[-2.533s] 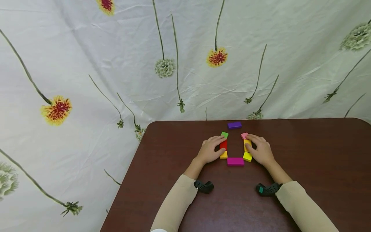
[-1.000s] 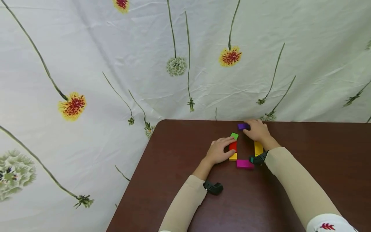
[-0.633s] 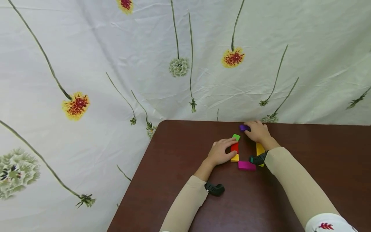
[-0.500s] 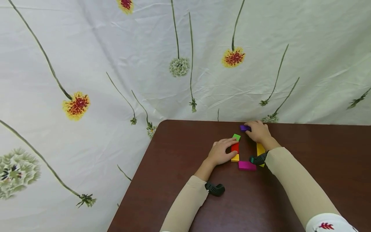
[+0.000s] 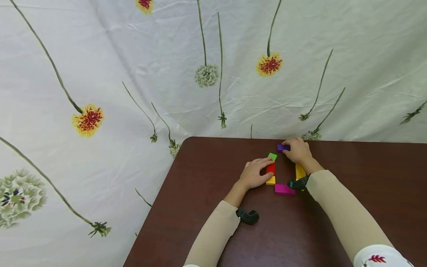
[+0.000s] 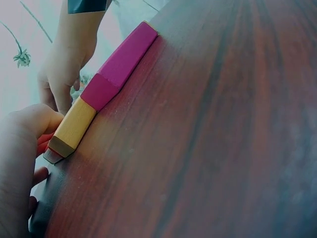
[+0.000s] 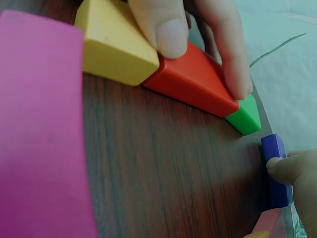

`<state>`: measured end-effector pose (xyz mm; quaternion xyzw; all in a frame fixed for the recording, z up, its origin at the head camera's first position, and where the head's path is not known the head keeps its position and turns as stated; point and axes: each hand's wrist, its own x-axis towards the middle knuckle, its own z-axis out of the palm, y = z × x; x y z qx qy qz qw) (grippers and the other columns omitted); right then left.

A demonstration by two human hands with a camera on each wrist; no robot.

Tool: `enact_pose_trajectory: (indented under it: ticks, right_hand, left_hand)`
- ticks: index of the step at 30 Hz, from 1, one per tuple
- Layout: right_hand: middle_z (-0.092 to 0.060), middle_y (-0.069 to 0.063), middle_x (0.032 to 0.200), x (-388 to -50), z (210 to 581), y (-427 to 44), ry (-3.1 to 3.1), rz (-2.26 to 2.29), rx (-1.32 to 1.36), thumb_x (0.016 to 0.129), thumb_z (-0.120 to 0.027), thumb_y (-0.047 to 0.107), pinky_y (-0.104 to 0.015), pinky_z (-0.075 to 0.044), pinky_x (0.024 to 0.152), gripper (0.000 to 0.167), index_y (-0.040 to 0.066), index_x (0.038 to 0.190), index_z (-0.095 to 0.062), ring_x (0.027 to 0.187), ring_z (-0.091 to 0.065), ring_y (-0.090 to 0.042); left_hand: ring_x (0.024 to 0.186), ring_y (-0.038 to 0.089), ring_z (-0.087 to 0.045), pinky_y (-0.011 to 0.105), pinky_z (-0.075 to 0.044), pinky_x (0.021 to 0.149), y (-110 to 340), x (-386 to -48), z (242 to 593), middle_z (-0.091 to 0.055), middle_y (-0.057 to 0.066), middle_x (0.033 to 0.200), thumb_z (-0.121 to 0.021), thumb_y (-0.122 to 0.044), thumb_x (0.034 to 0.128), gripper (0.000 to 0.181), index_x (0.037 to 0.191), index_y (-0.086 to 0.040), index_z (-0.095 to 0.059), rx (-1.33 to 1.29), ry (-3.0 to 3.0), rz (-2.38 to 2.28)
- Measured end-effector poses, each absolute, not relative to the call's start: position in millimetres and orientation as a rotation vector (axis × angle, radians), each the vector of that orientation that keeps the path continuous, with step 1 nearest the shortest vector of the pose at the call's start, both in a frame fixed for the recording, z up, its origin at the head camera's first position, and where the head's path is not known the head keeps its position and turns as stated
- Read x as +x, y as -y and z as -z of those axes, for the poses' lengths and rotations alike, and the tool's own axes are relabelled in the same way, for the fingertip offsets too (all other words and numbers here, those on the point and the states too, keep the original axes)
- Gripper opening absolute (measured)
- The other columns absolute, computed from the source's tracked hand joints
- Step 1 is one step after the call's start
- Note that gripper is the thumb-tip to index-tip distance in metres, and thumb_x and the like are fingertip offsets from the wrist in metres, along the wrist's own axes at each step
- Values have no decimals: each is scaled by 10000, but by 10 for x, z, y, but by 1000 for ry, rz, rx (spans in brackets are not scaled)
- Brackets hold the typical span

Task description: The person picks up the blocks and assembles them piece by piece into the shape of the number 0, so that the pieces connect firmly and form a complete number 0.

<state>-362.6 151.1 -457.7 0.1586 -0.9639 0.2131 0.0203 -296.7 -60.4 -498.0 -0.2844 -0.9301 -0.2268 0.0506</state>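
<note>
In the head view my left hand [image 5: 254, 174] lies at the left row of blocks: green [image 5: 272, 156], red [image 5: 271, 168] and orange-yellow [image 5: 271, 181]. Seen from the right wrist, its thumb and fingers span the red block [image 7: 195, 82], thumb where red meets yellow, a fingertip close to green. At the far edge my right hand [image 5: 298, 151] pinches a purple block [image 5: 282, 148], its thumb on the near side and its fingers behind. A pink block [image 7: 270, 222] is beside that hand in the right wrist view. A magenta block [image 5: 284, 189] lies across the near end.
The right row's yellow blocks [image 5: 300, 171] are partly covered by the right wrist and its black wrist device [image 5: 298, 183]. Another device [image 5: 247, 216] is on the left wrist. The brown table [image 5: 186, 207] ends at a flowered cloth [image 5: 166, 66] behind.
My right hand has left the yellow and pink blocks, reached to the far edge and gripped the purple block, which has slid slightly right. My left hand stays at its row.
</note>
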Motion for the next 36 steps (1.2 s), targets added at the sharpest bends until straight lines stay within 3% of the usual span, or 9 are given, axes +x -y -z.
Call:
enact_pose_trajectory:
  ticks: [9, 15, 36]
  right_hand:
    - [-578, -259, 1271, -3586, 4590, -1493, 2946, -740, 556, 932, -648, 120, -598, -313, 966, 331, -33, 1225, -642, 1148, -440, -422]
    - [-611, -232, 1238, -3555, 4591, -1485, 2917, -686, 616, 915, -674, 121, -567, -354, 894, 318, -15, 1202, -664, 1076, -470, -389]
    - [-610, -230, 1233, -3500, 4620, -1544, 2926, -674, 658, 915, -672, 110, -580, -354, 903, 307, -18, 1194, -666, 1079, -465, -386]
  left_hand:
    - [1349, 161, -411, 408, -341, 1011, 606, -2969, 4982, -445, -61, 1489, -514, -414, 972, 488, 1419, -219, -541, -870, 2831, 704]
    - [1339, 168, -422, 416, -346, 1006, 608, -2974, 4989, -457, -49, 1482, -519, -408, 970, 486, 1413, -212, -546, -878, 2820, 699]
    - [1341, 163, -419, 410, -344, 1011, 607, -2965, 4975, -451, -60, 1484, -514, -413, 971, 488, 1419, -220, -541, -864, 2832, 698]
